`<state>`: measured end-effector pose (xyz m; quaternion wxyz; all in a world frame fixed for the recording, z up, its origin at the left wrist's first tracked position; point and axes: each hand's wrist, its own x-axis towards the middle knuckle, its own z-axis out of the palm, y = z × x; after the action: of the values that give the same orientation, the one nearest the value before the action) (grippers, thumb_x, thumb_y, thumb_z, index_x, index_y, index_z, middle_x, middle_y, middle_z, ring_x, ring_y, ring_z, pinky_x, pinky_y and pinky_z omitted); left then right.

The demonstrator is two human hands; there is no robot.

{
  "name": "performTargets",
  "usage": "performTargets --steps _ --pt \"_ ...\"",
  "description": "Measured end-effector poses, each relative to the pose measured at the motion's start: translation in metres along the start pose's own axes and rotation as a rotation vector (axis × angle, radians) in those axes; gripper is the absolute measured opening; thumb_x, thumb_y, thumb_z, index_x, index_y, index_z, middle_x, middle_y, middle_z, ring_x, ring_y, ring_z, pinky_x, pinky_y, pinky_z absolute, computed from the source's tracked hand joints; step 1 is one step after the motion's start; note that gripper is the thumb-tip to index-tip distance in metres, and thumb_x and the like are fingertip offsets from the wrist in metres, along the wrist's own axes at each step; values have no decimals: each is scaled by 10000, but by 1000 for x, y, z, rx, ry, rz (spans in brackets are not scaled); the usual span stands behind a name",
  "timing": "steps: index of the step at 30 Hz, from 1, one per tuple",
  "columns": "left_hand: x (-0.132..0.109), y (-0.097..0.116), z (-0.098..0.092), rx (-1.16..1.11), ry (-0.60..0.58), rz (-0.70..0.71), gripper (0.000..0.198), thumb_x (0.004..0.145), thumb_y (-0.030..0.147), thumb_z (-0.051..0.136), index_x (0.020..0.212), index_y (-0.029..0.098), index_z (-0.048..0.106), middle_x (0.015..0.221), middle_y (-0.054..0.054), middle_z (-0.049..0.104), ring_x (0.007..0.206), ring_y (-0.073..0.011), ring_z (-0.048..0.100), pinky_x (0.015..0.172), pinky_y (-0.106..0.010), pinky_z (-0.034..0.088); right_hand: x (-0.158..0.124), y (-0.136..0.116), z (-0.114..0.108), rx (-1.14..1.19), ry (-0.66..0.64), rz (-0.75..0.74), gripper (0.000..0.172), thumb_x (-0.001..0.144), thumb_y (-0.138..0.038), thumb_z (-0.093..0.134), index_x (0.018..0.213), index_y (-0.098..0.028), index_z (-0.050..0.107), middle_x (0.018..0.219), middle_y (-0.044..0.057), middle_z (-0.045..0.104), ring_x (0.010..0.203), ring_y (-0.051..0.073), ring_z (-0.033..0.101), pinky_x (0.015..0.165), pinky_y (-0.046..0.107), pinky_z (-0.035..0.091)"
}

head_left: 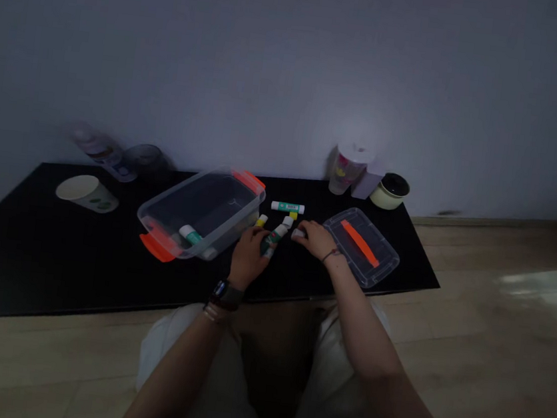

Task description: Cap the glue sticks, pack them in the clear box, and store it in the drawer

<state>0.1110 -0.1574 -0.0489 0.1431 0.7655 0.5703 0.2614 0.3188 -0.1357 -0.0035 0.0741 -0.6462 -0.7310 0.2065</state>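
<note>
The left hand [247, 256] is curled, its fingers closed beside a green-labelled glue stick [271, 240], though a true pinch cannot be confirmed. The right hand [317, 239] is held with its fingertips pressed together on a white cap [298, 234], just right of that stick. Beyond the grip, a white glue stick [287, 207] with a green label is laid crosswise, and a yellow-capped stick [261, 220] is seen just past the left hand. Left of the grip stands a clear plastic box [198, 210] with orange handles; another glue stick [190, 234] is held inside. To the right, a clear lid [360, 247] with an orange strip is laid flat. No label writing can be read.
</note>
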Motion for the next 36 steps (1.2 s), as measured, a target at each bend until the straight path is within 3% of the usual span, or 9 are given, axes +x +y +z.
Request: performTargets --steps 4,8,14,23,28,36 --pt "3 -3 3 -192 -20 -18 314 905 311 527 1187 185 587 1209 -136 635 1173 -275 591 1036 -419 453 3 3 3 279 2 -76 269 907 -372 653 1095 -179 655 988 36 699 865 147 640 770 250 442" --pt "3 -2 4 -314 -89 -23 359 902 340 533 1220 177 561 1155 -124 671 1046 -259 648 939 -396 496 6 -1 5 429 84 -155 261 937 -363 580 1100 -180 670 929 22 687 795 132 606 745 246 437" --pt "0 4 4 -464 -192 47 342 910 380 517 1179 172 557 1082 -105 670 922 -221 643 835 -352 502 4 -10 6 467 187 -200 266 948 -361 550 1106 -166 637 963 35 659 810 129 582 757 233 426" --pt "-10 13 8 -960 -337 -157 438 898 587 514 1112 205 500 708 38 535 562 -100 485 523 -219 394 -5 -22 4 374 145 -179 319 967 -485 472 898 -199 594 683 -42 541 640 117 526 616 206 345" --pt "-11 14 13 -876 -264 -188 444 858 589 573 1053 190 553 715 27 555 561 -93 477 518 -212 389 -7 -27 4 218 124 -148 342 999 -479 414 886 -218 604 664 -32 563 625 123 551 608 216 308" --pt "-14 14 12 -740 -270 -157 410 936 539 469 1210 236 509 895 -34 640 616 -126 546 546 -268 453 -9 -37 4 73 96 -32 390 1018 -506 390 881 -228 626 801 18 695 807 166 663 638 236 305"
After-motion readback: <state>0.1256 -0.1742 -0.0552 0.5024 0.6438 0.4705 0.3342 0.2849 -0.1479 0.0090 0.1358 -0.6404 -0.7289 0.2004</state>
